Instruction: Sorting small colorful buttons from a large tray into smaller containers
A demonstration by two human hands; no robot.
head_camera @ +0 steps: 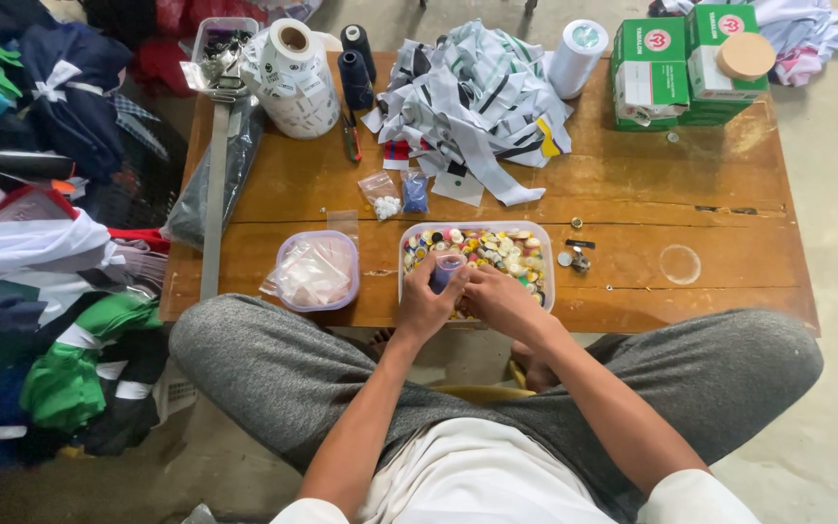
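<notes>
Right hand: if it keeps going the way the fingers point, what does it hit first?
The right hand points up-left toward the small clear bag that the left hand holds, over the tub of buttons. It would probably meet that bag first, then the left fingers; depth from above is unclear.

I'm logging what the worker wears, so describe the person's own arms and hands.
Both arms are bare from the short white sleeves at the shoulders down to the fingers. The left hand and right hand wear no gloves, and no rings, watch or bracelets show. Grey trousers cover the crossed legs beneath them.
</notes>
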